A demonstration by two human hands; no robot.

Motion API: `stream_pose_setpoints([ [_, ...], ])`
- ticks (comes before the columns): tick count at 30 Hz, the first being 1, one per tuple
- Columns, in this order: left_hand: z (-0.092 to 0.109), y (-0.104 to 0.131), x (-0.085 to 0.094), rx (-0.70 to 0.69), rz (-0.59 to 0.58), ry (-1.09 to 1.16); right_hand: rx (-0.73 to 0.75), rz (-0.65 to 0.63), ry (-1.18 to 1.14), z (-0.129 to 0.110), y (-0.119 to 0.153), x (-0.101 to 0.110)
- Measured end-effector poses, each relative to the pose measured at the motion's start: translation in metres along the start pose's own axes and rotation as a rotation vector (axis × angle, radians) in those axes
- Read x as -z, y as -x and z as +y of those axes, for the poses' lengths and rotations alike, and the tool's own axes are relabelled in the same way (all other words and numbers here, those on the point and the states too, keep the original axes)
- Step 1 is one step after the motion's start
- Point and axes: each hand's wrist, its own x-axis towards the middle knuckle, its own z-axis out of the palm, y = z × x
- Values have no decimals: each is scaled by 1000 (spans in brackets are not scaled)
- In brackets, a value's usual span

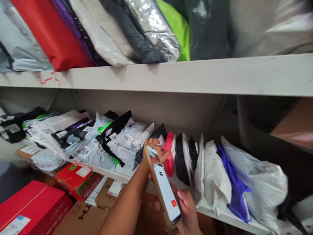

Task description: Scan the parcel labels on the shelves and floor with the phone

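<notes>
Reaching stage, by the look. Your right hand (187,209) grips the phone (166,192); left hand (156,149) by the pink parcel (168,166) at its three o'clock, grasp unclear. Any pull calls for a firm pinch.

At near left, a large red box (31,205) sits beside a brown carton (75,223), with a smaller red box (78,181) farther back, while the upper shelf (151,76), marked in red, holds a red parcel (52,36), a silver parcel (156,26) and a lime-green parcel (179,29).
</notes>
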Motion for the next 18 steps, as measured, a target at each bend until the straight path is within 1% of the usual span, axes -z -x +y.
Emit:
stream_pose_setpoints([
  [4,-4,2,-3,-29,10,10,-32,21,23,-17,16,17],
  [5,-5,2,-3,-38,6,9,-13,37,15,-20,20,22],
  [7,-5,2,0,-42,-12,2,122,88,-16,-27,24,28],
  [8,-4,2,1,-40,-26,-2,198,128,-16,-30,25,27],
  [9,-4,2,3,-40,-41,-4,252,176,2,-34,26,24],
  [10,-4,1,4,-43,-53,-7,267,232,43,-38,25,18],
  [12,-5,1,4,-55,-61,-13,221,363,166,-46,22,-1],
  [14,-7,1,2,-70,-42,-12,174,480,263,-49,17,-23],
  [16,-9,1,-1,-79,-17,-6,154,530,295,-47,12,-42],
  [18,-10,2,-2,-84,2,5,139,539,279,-41,7,-52],
])
